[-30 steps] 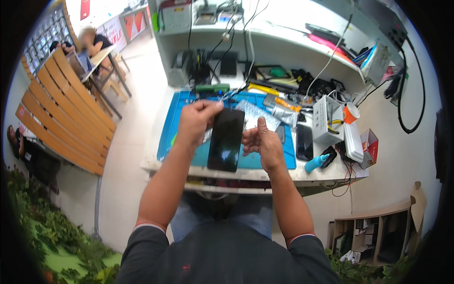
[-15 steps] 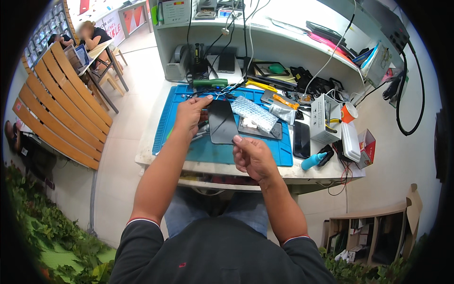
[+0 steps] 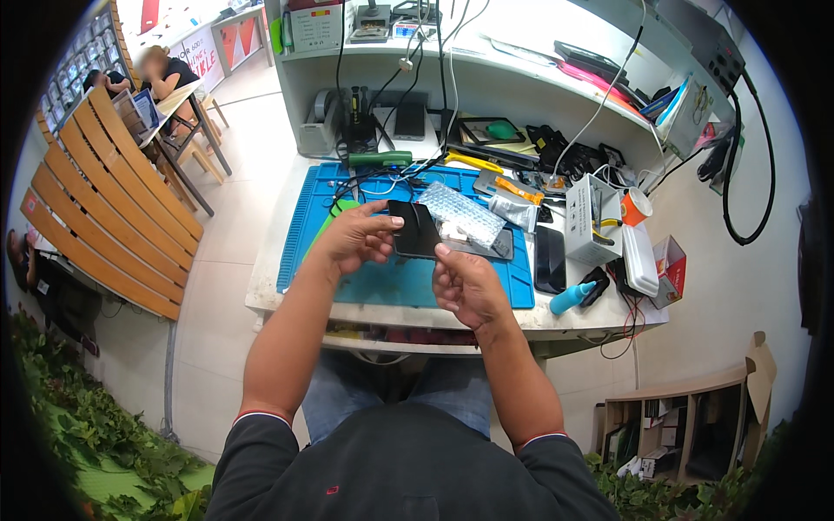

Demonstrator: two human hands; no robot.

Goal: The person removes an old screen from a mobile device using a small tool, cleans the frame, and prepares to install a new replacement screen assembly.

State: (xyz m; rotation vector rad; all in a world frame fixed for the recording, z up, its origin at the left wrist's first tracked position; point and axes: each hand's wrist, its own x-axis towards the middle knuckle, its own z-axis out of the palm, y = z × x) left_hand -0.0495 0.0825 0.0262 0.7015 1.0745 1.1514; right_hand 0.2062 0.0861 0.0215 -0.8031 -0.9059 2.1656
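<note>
At frame centre, L hand [image 3: 360, 238] pinches the black panel [image 3: 415, 236] by its left side, thumb on the face, fingers part-curled; R hand [image 3: 470, 283] has the lower right corner btwn thumb and fingers, loosely bent. Panel's held up over the blue mat [image 3: 382, 288]; can't tell if it's 1 pc or 2. Main risk: grip looks edge-only, so a thumb slip cd drop it; uneven pull cd flex/crack it. Right of centre, bubble wrap [image 3: 460, 214] lies close, prob. a soft landing. Upper mid, loose cables [image 3: 379, 184] cd snag a corner.
</note>
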